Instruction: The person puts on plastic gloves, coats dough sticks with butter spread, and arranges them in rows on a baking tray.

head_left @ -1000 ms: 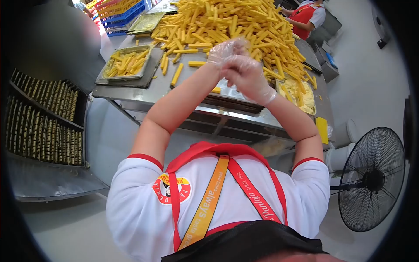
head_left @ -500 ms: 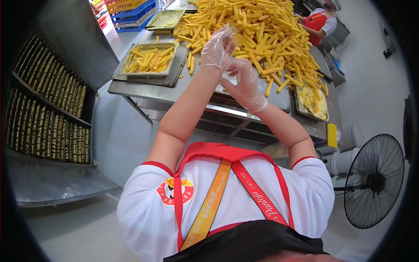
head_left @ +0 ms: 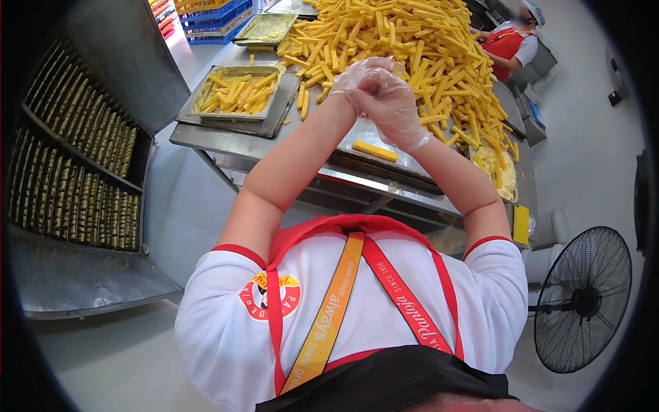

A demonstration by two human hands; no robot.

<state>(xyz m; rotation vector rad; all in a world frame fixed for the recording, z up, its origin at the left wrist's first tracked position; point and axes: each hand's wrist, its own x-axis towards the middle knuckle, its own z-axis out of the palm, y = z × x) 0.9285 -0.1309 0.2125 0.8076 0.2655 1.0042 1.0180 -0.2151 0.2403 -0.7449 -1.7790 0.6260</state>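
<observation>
Both my hands wear clear plastic gloves and are raised together over the near side of the metal table. My right hand [head_left: 390, 110] is closed at my left wrist, its thumb and fingers pinching the cuff of the left glove. My left hand [head_left: 360, 71] reaches forward, palm partly covered by the right; its fingers are mostly hidden. Below my hands, a single yellow stick [head_left: 375, 150] lies on a dark flat tray [head_left: 412, 163]. Just beyond them rises a large heap of yellow sticks [head_left: 384, 34], which look like cut dough or cake.
To the left, a metal tray [head_left: 266, 113] holds yellow sticks, with another smeared tray [head_left: 268, 29] behind it. A third tray [head_left: 506, 185] sits right. A rack of pans [head_left: 82, 158], blue crates [head_left: 216, 24], a floor fan [head_left: 583, 299] and a co-worker [head_left: 504, 51] surround the table.
My right hand has moved up and closed in on my left wrist. The left hand has tilted right and lowered slightly. The yellow stick below my hands has come into sight.
</observation>
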